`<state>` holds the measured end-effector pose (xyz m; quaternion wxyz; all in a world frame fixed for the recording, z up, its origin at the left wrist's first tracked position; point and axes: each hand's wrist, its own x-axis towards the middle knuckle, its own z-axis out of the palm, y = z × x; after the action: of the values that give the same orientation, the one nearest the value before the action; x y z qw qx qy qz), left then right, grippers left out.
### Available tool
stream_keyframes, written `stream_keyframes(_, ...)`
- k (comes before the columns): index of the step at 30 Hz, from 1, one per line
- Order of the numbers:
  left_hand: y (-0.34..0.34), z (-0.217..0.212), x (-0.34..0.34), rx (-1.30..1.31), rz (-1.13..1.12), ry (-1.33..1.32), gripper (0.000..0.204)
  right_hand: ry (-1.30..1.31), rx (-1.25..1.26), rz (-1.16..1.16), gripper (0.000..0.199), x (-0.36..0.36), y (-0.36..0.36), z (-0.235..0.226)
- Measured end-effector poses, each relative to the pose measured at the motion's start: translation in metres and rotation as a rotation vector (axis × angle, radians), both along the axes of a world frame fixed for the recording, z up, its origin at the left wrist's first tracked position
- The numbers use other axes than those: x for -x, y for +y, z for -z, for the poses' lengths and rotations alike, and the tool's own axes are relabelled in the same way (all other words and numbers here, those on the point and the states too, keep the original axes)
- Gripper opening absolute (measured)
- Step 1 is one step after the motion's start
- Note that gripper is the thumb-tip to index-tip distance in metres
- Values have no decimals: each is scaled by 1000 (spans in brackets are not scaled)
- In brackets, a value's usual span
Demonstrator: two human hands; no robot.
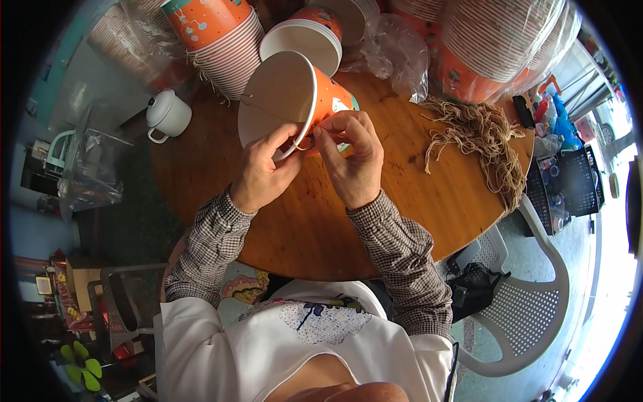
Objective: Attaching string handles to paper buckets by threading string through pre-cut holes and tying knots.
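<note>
A large orange paper bucket with a white rim is tilted over the near part of the table, its mouth facing left. My left hand grips its near rim, with fingers inside and thumb toward the outside. Against the bucket's outer side, my right hand has thumb and forefinger pinched together; what lies between them is too small to make out. A thin string shows at the bucket's mouth, and a bit of string also appears at the rim by my left fingers.
Beyond the bucket stand stacks of orange paper buckets, some in clear plastic. Loose beige strings lie in a heap on the round wooden table. A white lidded pot is at the left, a white chair at the right.
</note>
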<state>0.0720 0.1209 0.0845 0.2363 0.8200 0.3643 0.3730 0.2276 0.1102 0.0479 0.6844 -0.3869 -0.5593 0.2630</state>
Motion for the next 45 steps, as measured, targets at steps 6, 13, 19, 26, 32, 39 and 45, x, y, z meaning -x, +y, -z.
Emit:
stream_keyframes(6,-1,6,-11,233,46,-430,26,-71,-47,77,11,-1,-2,1)
stream_keyframes(13,8,-3,-10,189,30,-272,21,-101,-68,104,13,-3,-4,2)
stream_keyframes(19,16,0,-11,63,42,-200,13,-112,-108,111,19,-5,-3,4)
stream_keyframes(26,18,-16,-20,-114,5,63,7,-302,-44,114,40,-11,-3,5)
stream_keyframes(32,26,-12,-14,-129,-45,-150,11,-232,180,-26,44,-4,-15,0)
stream_keyframes(39,26,-22,-5,-129,39,-346,14,-295,-67,246,17,-16,-15,-12)
stream_keyframes(45,23,-33,-4,-205,20,-256,13,-431,-298,244,17,-22,-2,-40)
